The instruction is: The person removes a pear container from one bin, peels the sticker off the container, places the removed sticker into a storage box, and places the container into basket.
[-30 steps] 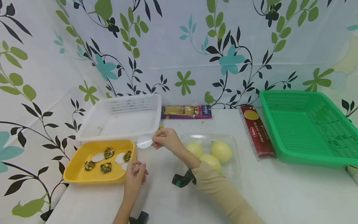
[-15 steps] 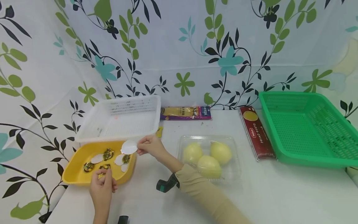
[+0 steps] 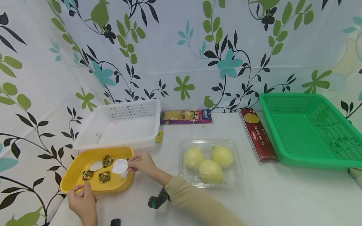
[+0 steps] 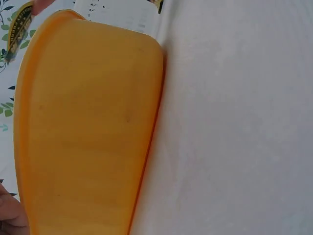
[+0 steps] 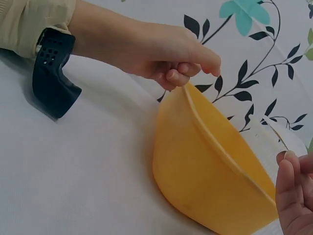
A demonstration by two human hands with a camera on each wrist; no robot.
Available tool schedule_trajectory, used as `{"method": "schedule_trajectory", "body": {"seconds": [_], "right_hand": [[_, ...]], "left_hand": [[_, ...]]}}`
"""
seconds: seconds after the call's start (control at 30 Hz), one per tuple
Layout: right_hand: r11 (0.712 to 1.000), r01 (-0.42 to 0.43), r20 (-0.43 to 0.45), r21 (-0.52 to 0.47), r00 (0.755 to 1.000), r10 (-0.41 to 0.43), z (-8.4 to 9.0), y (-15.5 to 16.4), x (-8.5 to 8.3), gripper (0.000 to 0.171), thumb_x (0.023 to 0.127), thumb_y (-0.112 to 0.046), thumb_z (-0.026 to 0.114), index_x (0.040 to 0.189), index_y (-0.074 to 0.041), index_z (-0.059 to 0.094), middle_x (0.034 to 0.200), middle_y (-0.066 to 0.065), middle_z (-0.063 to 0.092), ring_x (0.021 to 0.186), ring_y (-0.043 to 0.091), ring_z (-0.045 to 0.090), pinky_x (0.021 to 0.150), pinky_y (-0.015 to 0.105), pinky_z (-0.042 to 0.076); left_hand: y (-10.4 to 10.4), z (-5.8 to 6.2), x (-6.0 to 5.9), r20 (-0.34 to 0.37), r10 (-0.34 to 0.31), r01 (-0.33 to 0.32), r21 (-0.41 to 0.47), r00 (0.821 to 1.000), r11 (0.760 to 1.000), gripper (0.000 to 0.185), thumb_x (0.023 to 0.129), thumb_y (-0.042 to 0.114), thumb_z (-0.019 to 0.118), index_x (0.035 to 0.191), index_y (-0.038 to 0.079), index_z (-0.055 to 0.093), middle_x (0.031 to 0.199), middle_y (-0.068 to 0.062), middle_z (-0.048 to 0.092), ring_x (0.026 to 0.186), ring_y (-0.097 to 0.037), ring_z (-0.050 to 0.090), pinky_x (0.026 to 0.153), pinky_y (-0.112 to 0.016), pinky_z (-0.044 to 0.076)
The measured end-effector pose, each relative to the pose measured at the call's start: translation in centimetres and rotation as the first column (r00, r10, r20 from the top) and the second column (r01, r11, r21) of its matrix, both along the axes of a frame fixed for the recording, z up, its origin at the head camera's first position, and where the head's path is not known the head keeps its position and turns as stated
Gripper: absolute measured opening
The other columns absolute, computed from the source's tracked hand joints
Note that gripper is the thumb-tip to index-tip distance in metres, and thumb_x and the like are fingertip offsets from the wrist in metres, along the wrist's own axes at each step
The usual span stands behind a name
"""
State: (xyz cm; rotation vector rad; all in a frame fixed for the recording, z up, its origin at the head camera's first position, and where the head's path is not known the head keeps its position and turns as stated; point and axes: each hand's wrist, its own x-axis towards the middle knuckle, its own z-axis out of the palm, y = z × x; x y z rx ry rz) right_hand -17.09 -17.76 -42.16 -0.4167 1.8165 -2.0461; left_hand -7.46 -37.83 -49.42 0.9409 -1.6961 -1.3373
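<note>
My right hand (image 3: 142, 164) pinches a thin round disc (image 3: 120, 166) by its edge, over the right end of the yellow tray (image 3: 124, 187). Its white face shows in the head view; the other face, printed black and yellow (image 4: 17, 32), shows in the left wrist view. Inside the tray lie several similar discs, some white side up (image 3: 96, 165), others black-and-yellow (image 3: 104, 177). At the tray's near left corner is my left hand (image 3: 83, 202), thumb and fingers curled at the rim. In the right wrist view, the left fingertips (image 5: 177, 77) are right against that corner.
A white perforated basket (image 3: 121, 125) stands behind the yellow tray, with a small yellow packet (image 3: 159, 137) beside it. Further right are a purple-and-yellow package (image 3: 186, 116), a clear box (image 3: 236, 175) with yellow round fruits (image 3: 210, 171), a red package (image 3: 258, 136) and a green basket (image 3: 305, 125).
The right hand has brought the disc left and nearer, from beside the white basket to over the tray. The left hand has moved left along the tray's front to its left corner.
</note>
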Motion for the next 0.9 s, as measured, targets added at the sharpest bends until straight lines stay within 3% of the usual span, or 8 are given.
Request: {"method": "schedule_trajectory", "body": {"seconds": [0.1, 0.27, 0.43, 0.6, 0.67, 0.8, 0.9], "right_hand": [[1.000, 0.008, -0.008, 0.016, 1.000, -0.007, -0.6, -0.4, 0.3, 0.002, 0.076, 0.009, 0.062, 0.076, 0.007, 0.063, 0.059, 0.009, 0.062, 0.048, 0.009, 0.055, 0.056, 0.033, 0.052], [1.000, -0.002, -0.014, 0.032, 1.000, 0.003, -1.5, -0.9, 0.5, 0.005, 0.077, 0.008, 0.063, 0.074, 0.004, 0.064, 0.057, 0.008, 0.061, 0.045, 0.007, 0.052, 0.056, 0.034, 0.052], [0.997, 0.010, -0.021, 0.071, 1.000, -0.009, -1.9, -1.4, 0.6, 0.004, 0.077, 0.005, 0.064, 0.075, 0.002, 0.065, 0.057, 0.010, 0.061, 0.044, 0.006, 0.051, 0.051, 0.030, 0.051], [0.996, 0.031, -0.035, 0.089, 0.999, -0.028, -1.8, -1.9, 0.6, 0.002, 0.077, 0.002, 0.065, 0.077, 0.005, 0.065, 0.063, 0.015, 0.063, 0.044, 0.007, 0.051, 0.051, 0.030, 0.051], [0.995, 0.024, -0.047, 0.093, 0.999, -0.019, -1.8, -2.0, 0.7, 0.005, 0.077, 0.002, 0.066, 0.079, 0.006, 0.065, 0.064, 0.015, 0.063, 0.045, 0.007, 0.051, 0.051, 0.030, 0.051], [0.994, 0.007, -0.070, 0.112, 0.998, 0.001, -2.0, -1.9, 0.9, 0.005, 0.077, 0.001, 0.066, 0.080, 0.004, 0.064, 0.059, 0.009, 0.062, 0.043, 0.006, 0.049, 0.047, 0.025, 0.048], [0.993, 0.001, -0.080, 0.121, 0.997, 0.009, -2.2, -1.6, 1.2, 0.005, 0.077, 0.000, 0.066, 0.081, 0.002, 0.064, 0.056, 0.004, 0.060, 0.042, 0.008, 0.048, 0.043, 0.021, 0.046]], "left_hand": [[1.3, 1.5, 0.7, -0.046, 0.028, -0.022, 0.118, 0.999, 0.993, 0.018, 0.085, 0.024, 0.059, 0.088, 0.014, 0.044, 0.046, 0.002, 0.050, 0.029, -0.010, 0.043, 0.024, -0.027, 0.032], [2.5, 2.7, 1.3, -0.008, 0.033, -0.031, 0.187, 0.999, 0.982, 0.015, 0.086, 0.020, 0.057, 0.087, 0.014, 0.043, 0.044, 0.004, 0.049, 0.029, -0.009, 0.043, 0.026, -0.027, 0.034], [2.5, 2.7, 0.6, 0.001, 0.016, -0.016, 0.168, 1.000, 0.986, 0.015, 0.085, 0.020, 0.058, 0.088, 0.015, 0.044, 0.044, 0.004, 0.050, 0.030, -0.008, 0.045, 0.026, -0.034, 0.031], [2.3, 3.1, 0.7, 0.028, -0.009, 0.007, 0.075, 1.000, 0.997, 0.018, 0.084, 0.016, 0.059, 0.089, 0.017, 0.041, 0.042, 0.007, 0.050, 0.030, -0.006, 0.046, 0.028, -0.024, 0.033], [2.1, 3.3, 0.9, 0.070, 0.002, -0.004, 0.033, 0.998, 0.999, 0.020, 0.083, 0.015, 0.058, 0.088, 0.019, 0.040, 0.041, 0.011, 0.048, 0.030, -0.004, 0.045, 0.028, -0.024, 0.034], [1.9, 3.4, 1.2, 0.100, 0.002, -0.006, 0.048, 0.995, 0.999, 0.023, 0.082, 0.014, 0.059, 0.088, 0.021, 0.038, 0.042, 0.015, 0.047, 0.031, -0.002, 0.046, 0.028, -0.025, 0.037], [2.0, 3.2, 1.3, 0.104, -0.014, 0.009, 0.049, 0.994, 0.999, 0.023, 0.083, 0.015, 0.059, 0.089, 0.021, 0.038, 0.044, 0.015, 0.047, 0.032, -0.003, 0.047, 0.031, -0.019, 0.039]]}}
